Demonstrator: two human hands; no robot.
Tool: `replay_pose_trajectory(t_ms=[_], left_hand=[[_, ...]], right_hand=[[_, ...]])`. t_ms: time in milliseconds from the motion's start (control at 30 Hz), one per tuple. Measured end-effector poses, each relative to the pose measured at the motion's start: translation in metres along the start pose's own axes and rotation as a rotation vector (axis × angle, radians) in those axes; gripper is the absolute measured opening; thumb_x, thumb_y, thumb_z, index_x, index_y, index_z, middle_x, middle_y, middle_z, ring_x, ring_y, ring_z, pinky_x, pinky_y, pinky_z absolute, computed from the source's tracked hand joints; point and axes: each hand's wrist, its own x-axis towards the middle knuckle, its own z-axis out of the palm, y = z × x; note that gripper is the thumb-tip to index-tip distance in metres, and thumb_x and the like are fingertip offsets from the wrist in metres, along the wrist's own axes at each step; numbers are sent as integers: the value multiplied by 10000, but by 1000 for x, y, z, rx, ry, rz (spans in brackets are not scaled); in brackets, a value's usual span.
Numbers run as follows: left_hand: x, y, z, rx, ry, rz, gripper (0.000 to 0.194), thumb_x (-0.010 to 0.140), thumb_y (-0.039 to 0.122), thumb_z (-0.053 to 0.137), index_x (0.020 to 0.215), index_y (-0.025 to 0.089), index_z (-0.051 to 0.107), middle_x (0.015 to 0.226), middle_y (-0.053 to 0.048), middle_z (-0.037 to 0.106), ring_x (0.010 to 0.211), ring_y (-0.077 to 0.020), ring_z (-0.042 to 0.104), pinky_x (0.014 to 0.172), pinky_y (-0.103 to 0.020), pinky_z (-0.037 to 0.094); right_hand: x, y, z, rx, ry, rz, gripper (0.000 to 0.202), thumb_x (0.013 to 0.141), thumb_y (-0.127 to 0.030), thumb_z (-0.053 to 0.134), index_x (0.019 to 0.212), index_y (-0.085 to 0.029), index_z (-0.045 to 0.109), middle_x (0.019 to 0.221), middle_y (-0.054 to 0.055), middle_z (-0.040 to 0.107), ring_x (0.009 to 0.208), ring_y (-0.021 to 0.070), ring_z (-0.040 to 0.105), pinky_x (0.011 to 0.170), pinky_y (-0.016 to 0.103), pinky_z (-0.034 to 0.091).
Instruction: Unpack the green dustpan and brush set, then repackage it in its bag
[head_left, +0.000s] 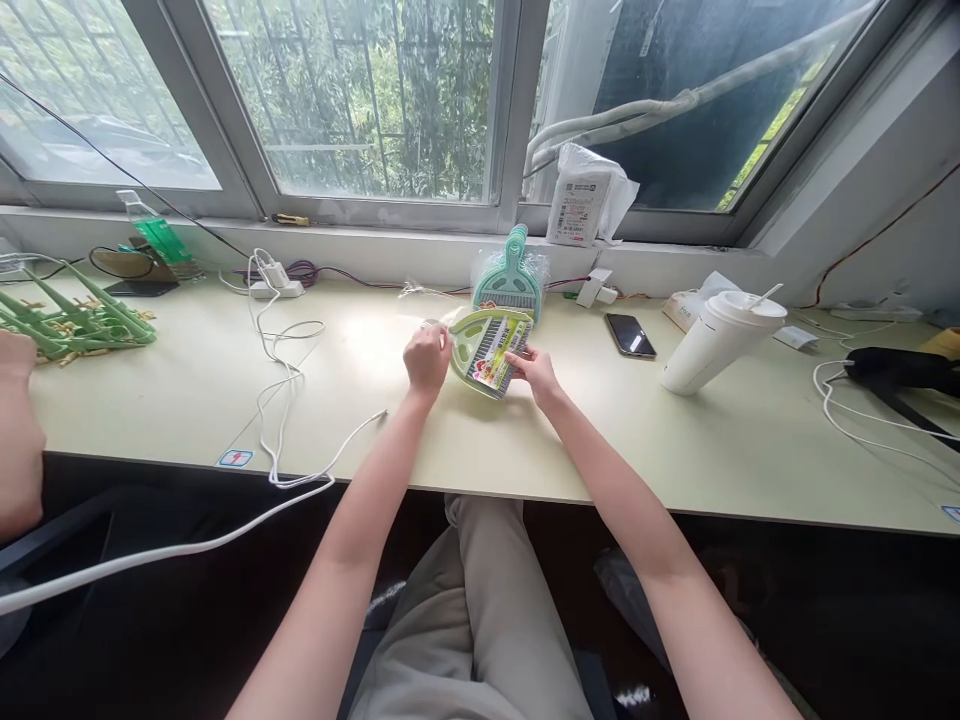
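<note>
A small light-green dustpan [466, 345] with a brush and a printed label card [495, 350] is held tilted just above the table in front of me. My left hand [427, 358] is closed around its handle end, which the fingers mostly hide. At the right edge, my right hand [534, 372] pinches the set between thumb and fingers. Right behind it, a teal dustpan-and-brush set [514, 275] in clear plastic leans by the window ledge, its handle pointing up.
On the right are a phone [630, 336], a lidded white cup [712, 345] and a tissue pack [686, 305]. White cables [277, 400] trail across the left side and over the edge. Another person's arm [19, 430] is at far left, near green plastic pieces [82, 320].
</note>
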Motion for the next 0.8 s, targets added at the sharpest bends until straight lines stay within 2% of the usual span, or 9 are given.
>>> replay_pose_trajectory(t_ms=[100,200,300,433,500,600,700,800], left_hand=[[4,-7,-3,24,36,-98,254,942,275,383,949,197,625,848,-90,664,914,-245,596,750,-330,401],[5,-9,-3,0,20,-143,235,932,264,398,914,205,625,805,-82,656,892,-249,602,706,-323,396],[2,-4,0,-45,-18,-110,207,921,280,434,880,216,627,748,-66,643,854,-239,606,677,-311,389],[-5,7,4,-122,-57,50,227,929,314,435,886,221,638,737,-55,642,794,-213,604,680,-299,391],[-8,12,4,-153,-72,119,247,936,334,427,896,220,642,740,-53,644,778,-203,604,696,-295,393],[-9,15,2,-154,-53,117,258,935,354,431,897,219,647,728,-51,637,774,-200,603,721,-295,393],[-6,13,-2,-115,-13,6,246,928,345,437,895,220,646,700,-46,624,757,-206,601,703,-298,390],[-3,11,-6,-116,3,-51,230,924,334,439,884,223,637,696,-40,626,751,-208,600,676,-298,382]], right_hand=[[2,-2,-6,13,120,-28,164,775,-130,682,936,-140,656,901,54,738,711,144,696,652,281,606],[4,-4,-11,14,159,-5,146,770,-122,685,912,-137,652,873,52,738,672,135,689,642,275,604],[5,-4,-9,-4,96,21,176,736,-142,727,899,-136,662,854,55,741,657,141,687,608,269,596],[1,-1,0,-52,-84,8,293,674,-234,795,929,-144,681,850,62,748,680,163,696,574,257,582],[-2,0,5,-56,-122,-13,338,662,-271,804,953,-150,683,882,66,751,710,171,701,582,257,584],[-4,0,8,-34,-40,-32,323,683,-268,787,960,-149,673,919,69,749,745,173,704,615,270,598],[-3,-2,5,-14,105,-58,261,719,-235,752,947,-152,656,932,62,742,748,160,701,649,280,607],[-2,-6,0,-2,154,-80,222,740,-216,729,938,-157,646,932,57,737,744,150,696,664,281,606]])
